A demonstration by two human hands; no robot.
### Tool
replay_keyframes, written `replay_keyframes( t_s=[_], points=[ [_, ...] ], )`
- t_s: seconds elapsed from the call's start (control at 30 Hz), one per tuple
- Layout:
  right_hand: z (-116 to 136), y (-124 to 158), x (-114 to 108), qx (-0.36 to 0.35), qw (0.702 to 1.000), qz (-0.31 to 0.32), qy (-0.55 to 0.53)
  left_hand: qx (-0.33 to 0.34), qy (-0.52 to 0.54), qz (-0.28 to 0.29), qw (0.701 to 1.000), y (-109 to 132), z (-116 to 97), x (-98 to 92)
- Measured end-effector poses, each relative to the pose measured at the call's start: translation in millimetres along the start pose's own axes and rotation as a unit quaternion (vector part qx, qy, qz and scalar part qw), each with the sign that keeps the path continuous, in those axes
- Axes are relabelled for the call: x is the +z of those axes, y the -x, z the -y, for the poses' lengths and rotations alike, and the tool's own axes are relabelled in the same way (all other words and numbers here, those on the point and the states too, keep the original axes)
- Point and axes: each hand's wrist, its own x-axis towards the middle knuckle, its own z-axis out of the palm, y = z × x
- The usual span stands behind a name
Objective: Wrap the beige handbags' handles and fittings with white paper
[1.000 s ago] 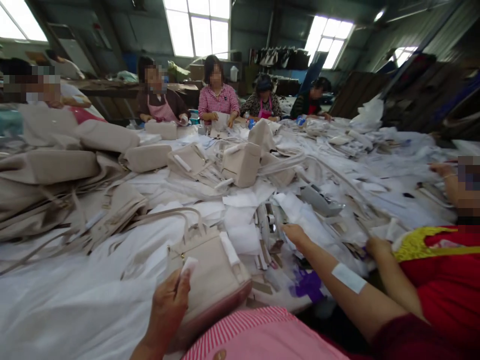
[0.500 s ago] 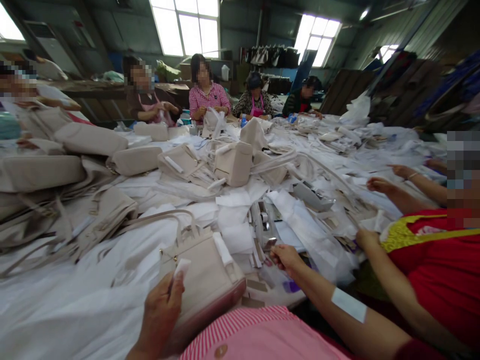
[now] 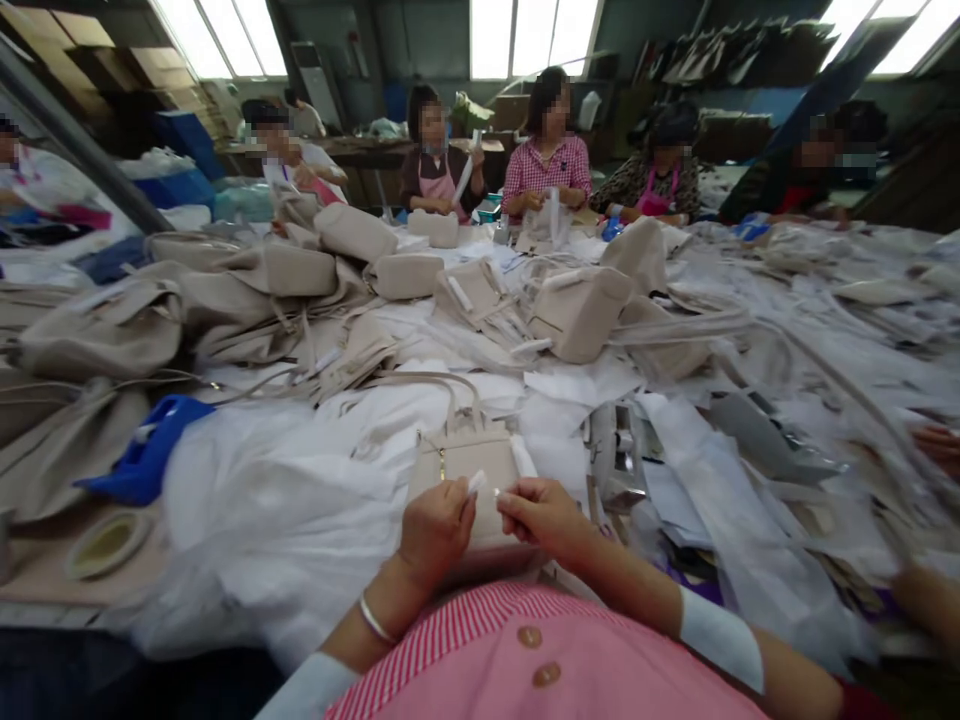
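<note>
A beige handbag (image 3: 472, 455) lies in front of me against my pink apron, its strap stretched away from me. Over the bag, my left hand (image 3: 437, 522) is closed on a small white piece of wrapping (image 3: 476, 482). My right hand (image 3: 546, 515) is close beside it, thumb and finger pinched on a small shiny bit that looks like clear tape. A white wrapped strip (image 3: 523, 455) runs along the bag's right edge. To the right of the bag stands a grey tape dispenser (image 3: 619, 455).
Beige bags (image 3: 270, 270) are heaped at the left and middle. A blue tape dispenser (image 3: 150, 445) and a tape roll (image 3: 107, 545) lie at left. White wrapping sheets (image 3: 285, 500) cover much of the table. Several co-workers sit across it; another person's hand (image 3: 930, 600) shows at right.
My right hand has moved from the grey tape dispenser to the bag, beside my left hand. The left still holds the white wrapping. My view has turned left.
</note>
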Motion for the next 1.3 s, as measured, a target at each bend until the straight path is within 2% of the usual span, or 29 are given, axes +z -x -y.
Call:
replay_keyframes(
  t_s=[0.07,0.17,0.33,0.5,0.63,0.8,0.87,0.97,1.03,1.07,1.13,1.2,1.3],
  points=[
    [6.8,-13.3,20.6,0.023,1.0,-0.019,0.002,0.006,-0.01,0.003,1.0,2.0,-2.7,-0.7],
    [1.5,-26.9,34.2,0.053,0.996,-0.062,0.029,0.017,-0.026,0.004,1.0,5.3,-4.2,0.4],
    [-13.9,-31.3,33.5,0.086,0.991,-0.082,0.058,0.028,-0.045,0.001,0.999,9.9,-3.0,6.6],
    [-14.3,-29.2,30.9,0.081,0.991,-0.077,0.069,0.062,-0.104,-0.002,0.993,10.6,-0.6,6.1],
    [-12.9,-26.2,28.9,0.031,0.992,-0.07,0.105,0.052,-0.095,0.011,0.994,8.7,0.1,6.7],
    [-6.7,-22.0,30.4,-0.102,0.961,-0.098,0.239,-0.063,0.073,0.005,0.995,4.2,-0.1,15.8],
    [-4.8,-24.1,32.1,-0.117,0.953,-0.12,0.252,-0.092,0.129,-0.005,0.987,0.5,0.2,14.8],
    [-5.7,-32.7,34.7,-0.127,0.953,-0.129,0.242,-0.09,0.173,-0.001,0.981,-5.5,1.5,4.1],
    [-8.3,-40.1,36.6,-0.129,0.957,-0.124,0.228,-0.1,0.254,0.027,0.962,-7.9,3.4,-5.6],
    [-9.8,-43.6,37.7,-0.124,0.961,-0.123,0.215,-0.115,0.313,0.044,0.942,-8.3,4.7,-9.9],
    [-12.6,-49.3,40.1,-0.104,0.972,-0.108,0.18,-0.163,0.439,0.068,0.881,-7.9,7.8,-16.0],
    [-14.5,-53.2,42.5,-0.081,0.984,-0.073,0.142,-0.207,0.529,0.067,0.82,-7.1,11.2,-19.2],
    [-14.2,-56.1,44.7,-0.076,0.993,-0.009,0.086,-0.236,0.609,0.06,0.755,-7.5,15.8,-22.3]
  ],
)
